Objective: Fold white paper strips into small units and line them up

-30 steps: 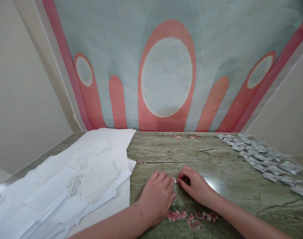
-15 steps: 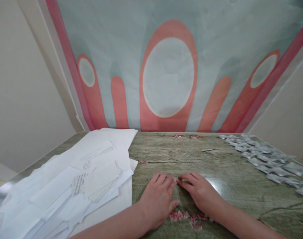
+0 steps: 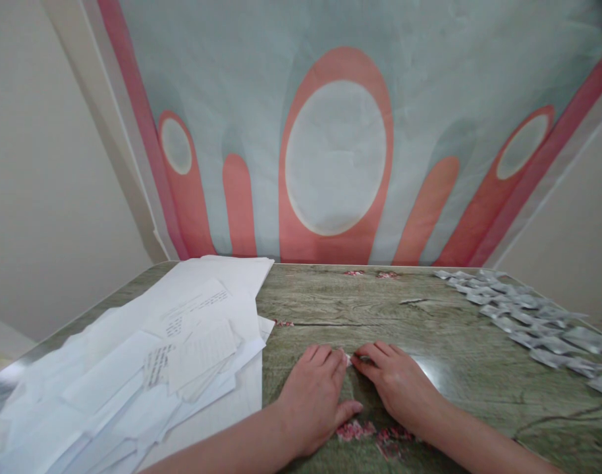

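Note:
My left hand point(image 3: 315, 397) lies palm down on the wood-patterned tabletop point(image 3: 325, 296). Its fingers are stretched forward close together, with the thumb held out to the right. Just across from it, my right hand point(image 3: 398, 378) has bent fingers, with thumb and forefinger closed at a small pale scrap point(image 3: 349, 359). This scrap shows in the narrow gap between the two hands, touching or very near the left fingertips. Most of it is covered, so its material and full shape cannot be made out.
Loose white papers point(image 3: 217, 266), some with printed text, overlap in a broad pile on the left. Several small grey-white folded pieces point(image 3: 528, 316) lie in rows at the right. Behind the table stands a wall hanging point(image 3: 335, 257) with red shapes. Pink flowers point(image 3: 355, 430) are printed on the tabletop.
Both hands stay in nearly the same place. Slightly more of the pale scrap shows between the fingertips, and the left thumb reaches a little further right. The view has shifted slightly.

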`<state>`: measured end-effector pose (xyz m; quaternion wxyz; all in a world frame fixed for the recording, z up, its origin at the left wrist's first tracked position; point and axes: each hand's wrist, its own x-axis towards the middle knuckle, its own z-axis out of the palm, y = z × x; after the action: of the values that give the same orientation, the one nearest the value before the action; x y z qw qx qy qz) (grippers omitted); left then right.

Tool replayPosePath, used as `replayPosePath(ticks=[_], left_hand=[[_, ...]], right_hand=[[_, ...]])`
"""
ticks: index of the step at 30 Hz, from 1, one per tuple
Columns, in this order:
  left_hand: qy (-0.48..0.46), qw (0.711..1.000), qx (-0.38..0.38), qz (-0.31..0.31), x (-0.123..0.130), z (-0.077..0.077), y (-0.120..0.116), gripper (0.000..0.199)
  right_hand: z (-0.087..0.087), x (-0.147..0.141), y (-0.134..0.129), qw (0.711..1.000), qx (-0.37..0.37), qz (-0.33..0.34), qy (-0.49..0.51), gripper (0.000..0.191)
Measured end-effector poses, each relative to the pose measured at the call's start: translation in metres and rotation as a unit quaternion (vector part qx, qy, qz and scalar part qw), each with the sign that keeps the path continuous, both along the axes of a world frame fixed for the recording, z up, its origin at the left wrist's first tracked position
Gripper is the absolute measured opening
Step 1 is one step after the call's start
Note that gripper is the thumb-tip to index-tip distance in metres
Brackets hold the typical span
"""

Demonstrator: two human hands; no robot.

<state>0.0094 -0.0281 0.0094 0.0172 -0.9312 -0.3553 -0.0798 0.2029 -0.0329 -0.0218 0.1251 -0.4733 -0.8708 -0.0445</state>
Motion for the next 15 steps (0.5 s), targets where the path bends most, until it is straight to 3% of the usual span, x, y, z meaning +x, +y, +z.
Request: replayPosePath(ticks=[9,15], left_hand=[[0.038,0.998,0.048,-0.001,-0.0002,-0.0067,-0.0008,0.057],[0.026,0.999,0.042,-0.002,-0.0014,-0.0016,0.0026,0.041]], right_hand=[[0.0042,-0.0016,-0.0018,1.0,-0.007,-0.011,-0.006,0.03],[0.0009,-0.001,-0.0028,1.0,-0.004,-0.007,0.012,0.031]])
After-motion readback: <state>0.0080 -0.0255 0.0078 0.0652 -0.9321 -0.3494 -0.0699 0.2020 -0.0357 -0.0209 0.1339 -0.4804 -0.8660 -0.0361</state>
